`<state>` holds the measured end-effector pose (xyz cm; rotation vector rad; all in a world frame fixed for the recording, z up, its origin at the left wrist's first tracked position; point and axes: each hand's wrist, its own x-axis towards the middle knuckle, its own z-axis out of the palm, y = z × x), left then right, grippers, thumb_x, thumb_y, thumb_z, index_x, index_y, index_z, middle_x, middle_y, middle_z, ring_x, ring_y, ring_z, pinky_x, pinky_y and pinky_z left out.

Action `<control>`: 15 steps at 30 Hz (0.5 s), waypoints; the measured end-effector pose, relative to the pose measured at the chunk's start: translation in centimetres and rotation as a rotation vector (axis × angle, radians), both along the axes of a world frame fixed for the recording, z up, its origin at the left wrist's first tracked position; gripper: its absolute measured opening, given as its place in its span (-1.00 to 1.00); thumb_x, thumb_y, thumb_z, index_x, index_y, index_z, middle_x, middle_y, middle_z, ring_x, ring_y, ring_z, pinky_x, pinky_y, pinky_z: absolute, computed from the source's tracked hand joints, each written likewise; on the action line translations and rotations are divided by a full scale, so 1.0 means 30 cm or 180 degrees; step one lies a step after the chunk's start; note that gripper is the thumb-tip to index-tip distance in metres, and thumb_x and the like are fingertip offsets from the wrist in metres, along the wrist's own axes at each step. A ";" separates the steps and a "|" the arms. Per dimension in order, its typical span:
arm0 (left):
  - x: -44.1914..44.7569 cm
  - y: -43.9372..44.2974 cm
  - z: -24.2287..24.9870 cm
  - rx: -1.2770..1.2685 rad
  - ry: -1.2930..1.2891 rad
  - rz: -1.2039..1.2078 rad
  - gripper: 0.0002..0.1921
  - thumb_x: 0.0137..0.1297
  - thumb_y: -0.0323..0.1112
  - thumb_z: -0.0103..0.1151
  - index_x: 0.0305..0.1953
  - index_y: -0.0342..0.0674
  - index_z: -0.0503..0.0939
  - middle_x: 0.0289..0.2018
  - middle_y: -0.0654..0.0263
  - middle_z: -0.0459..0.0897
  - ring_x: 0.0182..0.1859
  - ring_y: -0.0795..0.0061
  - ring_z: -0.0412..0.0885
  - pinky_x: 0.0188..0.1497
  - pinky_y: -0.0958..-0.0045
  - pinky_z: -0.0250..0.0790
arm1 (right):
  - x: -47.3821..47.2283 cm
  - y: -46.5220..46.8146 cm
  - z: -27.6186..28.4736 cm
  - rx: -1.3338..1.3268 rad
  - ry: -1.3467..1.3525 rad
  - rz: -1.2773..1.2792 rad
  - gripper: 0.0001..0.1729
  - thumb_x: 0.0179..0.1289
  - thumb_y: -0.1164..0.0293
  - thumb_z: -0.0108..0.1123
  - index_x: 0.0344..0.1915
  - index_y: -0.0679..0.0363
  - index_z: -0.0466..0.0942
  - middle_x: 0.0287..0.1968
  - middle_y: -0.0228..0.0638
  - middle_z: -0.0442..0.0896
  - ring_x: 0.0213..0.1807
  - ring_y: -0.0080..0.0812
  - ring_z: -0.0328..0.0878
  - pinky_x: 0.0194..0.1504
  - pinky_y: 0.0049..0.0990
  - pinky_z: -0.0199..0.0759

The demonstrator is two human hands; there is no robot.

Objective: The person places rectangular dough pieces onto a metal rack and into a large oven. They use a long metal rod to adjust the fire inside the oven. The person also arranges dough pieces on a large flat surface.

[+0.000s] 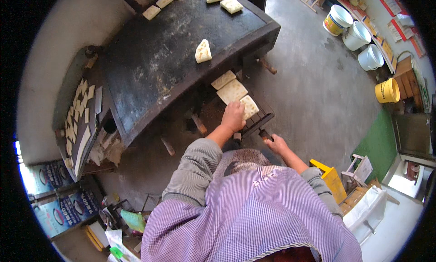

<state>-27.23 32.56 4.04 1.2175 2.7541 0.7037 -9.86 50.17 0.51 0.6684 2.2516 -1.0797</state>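
Note:
My left hand (233,117) is at the near edge of a browned, rectangular flatbread (250,108), its fingers bent against it. This piece lies on a metal wire rack (257,123) pulled out from under the griddle. Two more flatbreads, a middle one (233,91) and a farther one (223,79), lie beside it in a row; the far one reaches the griddle's underside. My right hand (278,144) grips the rack's handle (264,134) at the front. On the dark griddle (153,68) a single flatbread (203,51) sits near the edge.
More flatbreads (231,5) line the griddle's far side. Many pale dough pieces cover a board (89,120) at the left. Wooden handles (199,124) jut from under the griddle. White buckets (356,35) and a yellow bucket (387,91) stand right; a yellow stool (329,182) is near my right elbow.

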 end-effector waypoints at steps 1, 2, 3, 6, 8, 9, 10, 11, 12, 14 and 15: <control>0.003 -0.004 -0.004 0.0009 0.0055 -0.0024 -0.51 -0.34 -0.40 0.31 -0.23 -0.33 0.44 -0.21 0.05 0.42 -0.10 0.01 0.39 -0.03 0.19 0.30 | 0.000 0.000 0.000 0.0024 -0.0066 0.0032 -0.31 0.09 0.05 0.15 0.01 0.43 0.38 0.02 0.19 0.46 0.10 0.06 0.38 0.08 -0.22 0.28; 0.008 -0.008 -0.007 0.0018 0.0083 -0.0018 -0.48 -0.33 -0.40 0.32 -0.18 -0.33 0.43 -0.18 0.04 0.41 -0.08 0.01 0.39 -0.01 0.18 0.29 | 0.000 -0.002 -0.003 0.0022 -0.0069 0.0057 -0.31 0.09 0.04 0.14 0.02 0.43 0.37 0.02 0.19 0.45 0.11 0.06 0.38 0.08 -0.23 0.27; 0.015 -0.009 -0.007 -0.0039 0.0036 0.0023 -0.45 -0.32 -0.39 0.34 -0.14 -0.32 0.42 -0.16 0.04 0.41 -0.05 0.02 0.38 0.01 0.18 0.28 | 0.000 -0.001 -0.007 0.0094 -0.0081 0.0110 -0.30 0.10 0.03 0.13 0.02 0.43 0.37 0.02 0.20 0.45 0.11 0.05 0.38 0.09 -0.23 0.27; 0.040 -0.014 0.005 -0.0281 -0.0092 0.0173 -0.39 -0.23 -0.32 0.36 -0.04 -0.28 0.40 -0.02 0.07 0.36 0.07 0.05 0.30 0.08 0.19 0.23 | 0.006 -0.007 -0.017 0.0110 0.0305 -0.0054 -0.41 0.01 0.03 0.15 -0.23 0.40 0.47 -0.22 0.18 0.55 -0.11 0.09 0.50 -0.12 -0.17 0.36; 0.064 -0.029 0.014 -0.0192 -0.0104 0.0275 -0.36 -0.15 -0.24 0.36 0.03 -0.26 0.37 0.09 0.07 0.32 0.17 0.06 0.25 0.14 0.17 0.17 | 0.006 -0.004 -0.020 0.0102 0.0247 -0.0030 -0.40 0.01 0.02 0.15 -0.23 0.41 0.47 -0.22 0.18 0.55 -0.11 0.08 0.51 -0.12 -0.18 0.36; 0.080 -0.047 0.017 -0.0110 -0.0243 0.0360 -0.36 -0.14 -0.23 0.35 0.03 -0.26 0.37 0.08 0.06 0.34 0.16 0.06 0.27 0.14 0.16 0.17 | 0.005 -0.002 -0.021 0.0138 0.0271 -0.0014 -0.40 0.01 0.02 0.15 -0.22 0.41 0.47 -0.22 0.18 0.55 -0.11 0.08 0.51 -0.12 -0.18 0.36; 0.100 -0.076 0.019 0.0036 -0.0298 0.0447 -0.37 -0.13 -0.22 0.34 0.04 -0.26 0.37 0.07 0.05 0.35 0.14 0.05 0.28 0.13 0.15 0.18 | 0.002 0.002 -0.021 0.0175 0.0305 0.0005 -0.39 0.01 0.02 0.15 -0.22 0.41 0.47 -0.22 0.18 0.55 -0.11 0.07 0.51 -0.12 -0.19 0.36; 0.121 -0.113 0.019 0.0212 -0.0296 0.0532 -0.37 -0.12 -0.21 0.33 0.04 -0.26 0.38 0.05 0.04 0.37 0.13 0.05 0.30 0.13 0.14 0.18 | -0.002 0.007 -0.020 0.0120 0.0213 0.0075 -0.37 0.03 0.03 0.15 -0.15 0.42 0.45 -0.16 0.19 0.53 -0.05 0.06 0.49 -0.08 -0.20 0.35; 0.144 -0.159 0.017 0.0158 -0.0305 0.0589 -0.40 -0.11 -0.20 0.32 0.02 -0.27 0.39 0.03 0.02 0.39 0.10 0.04 0.33 0.11 0.14 0.21 | -0.007 0.012 -0.018 0.0058 0.0120 0.0149 -0.33 0.04 0.03 0.15 -0.07 0.43 0.43 -0.10 0.20 0.51 0.00 0.05 0.47 -0.03 -0.22 0.34; 0.205 -0.280 0.006 0.0022 -0.0471 0.0730 -0.45 -0.10 -0.21 0.30 -0.04 -0.28 0.43 -0.04 0.00 0.44 0.04 0.02 0.39 0.06 0.16 0.26 | -0.016 0.018 -0.013 -0.0030 0.0025 0.0245 -0.30 0.06 0.03 0.14 -0.01 0.44 0.41 -0.04 0.20 0.49 0.05 0.05 0.44 0.02 -0.24 0.32; 0.244 -0.349 0.000 -0.0133 -0.0721 0.0842 -0.48 -0.10 -0.21 0.29 -0.06 -0.29 0.45 -0.07 -0.01 0.45 0.01 0.01 0.41 0.03 0.18 0.30 | -0.017 0.020 -0.010 -0.0026 0.0047 0.0269 -0.29 0.05 0.02 0.14 -0.01 0.44 0.41 -0.04 0.20 0.50 0.05 0.05 0.44 0.01 -0.24 0.32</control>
